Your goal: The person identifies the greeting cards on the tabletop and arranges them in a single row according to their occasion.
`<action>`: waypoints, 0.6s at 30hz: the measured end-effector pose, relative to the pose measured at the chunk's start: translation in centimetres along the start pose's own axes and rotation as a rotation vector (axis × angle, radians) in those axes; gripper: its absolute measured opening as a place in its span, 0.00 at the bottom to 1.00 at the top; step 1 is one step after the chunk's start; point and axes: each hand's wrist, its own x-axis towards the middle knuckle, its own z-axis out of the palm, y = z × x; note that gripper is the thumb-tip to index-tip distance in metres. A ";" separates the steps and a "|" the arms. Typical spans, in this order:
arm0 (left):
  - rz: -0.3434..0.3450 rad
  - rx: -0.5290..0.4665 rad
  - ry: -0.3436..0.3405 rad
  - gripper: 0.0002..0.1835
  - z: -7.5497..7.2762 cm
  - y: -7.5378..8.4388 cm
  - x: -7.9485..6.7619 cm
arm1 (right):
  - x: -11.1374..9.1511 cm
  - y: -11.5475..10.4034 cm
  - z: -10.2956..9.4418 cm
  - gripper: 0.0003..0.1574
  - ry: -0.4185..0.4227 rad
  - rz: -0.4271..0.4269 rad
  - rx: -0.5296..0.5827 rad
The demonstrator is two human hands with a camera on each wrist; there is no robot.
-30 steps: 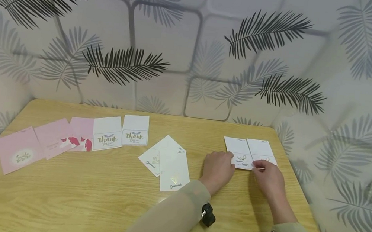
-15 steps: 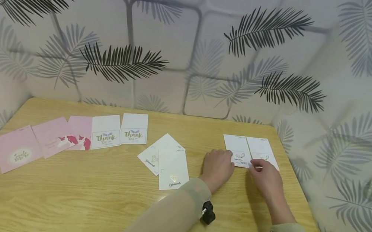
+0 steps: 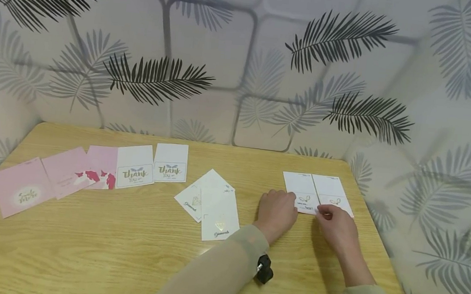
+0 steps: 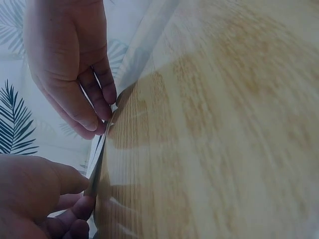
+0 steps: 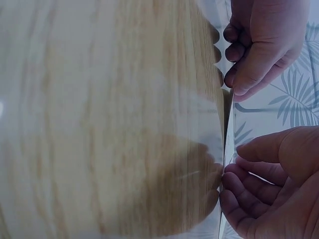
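Two white folded cards with gold motifs lie side by side at the table's back right: a left card (image 3: pixel 300 184) with dark lettering and a right card (image 3: pixel 333 193). My left hand (image 3: pixel 276 216) pinches the left card's near left edge between thumb and fingers, and that edge is slightly raised in the right wrist view. My right hand (image 3: pixel 340 227) is at the same card's near right corner, fingertips touching down by its edge. Its fingers bend loosely, the thumb apart from them in the right wrist view. It partly covers the right card's front edge.
Two overlapping white "Diamonds" cards (image 3: pixel 220 216) lie mid-table. Farther left a row holds white "Thank You" cards (image 3: pixel 136 161) and pink cards (image 3: pixel 23 188). A patterned wall (image 3: pixel 206 101) stands along the back, and another on the right beside the table edge.
My right fingertips have shifted slightly left along the left card's near edge. The left hand keeps its pinch, and the cards lie in about the same places.
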 end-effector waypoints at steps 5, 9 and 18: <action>-0.002 0.006 -0.011 0.09 0.4 0.0 0.3 | 0.0 0.0 0.1 0.23 -0.009 0.004 0.005; 0.001 0.002 -0.003 0.08 0.5 0.0 0.3 | 0.1 0.0 0.2 0.23 -0.017 0.017 0.011; 0.000 -0.007 -0.008 0.09 0.4 0.0 0.2 | -0.1 -0.1 0.0 0.24 -0.017 0.020 0.019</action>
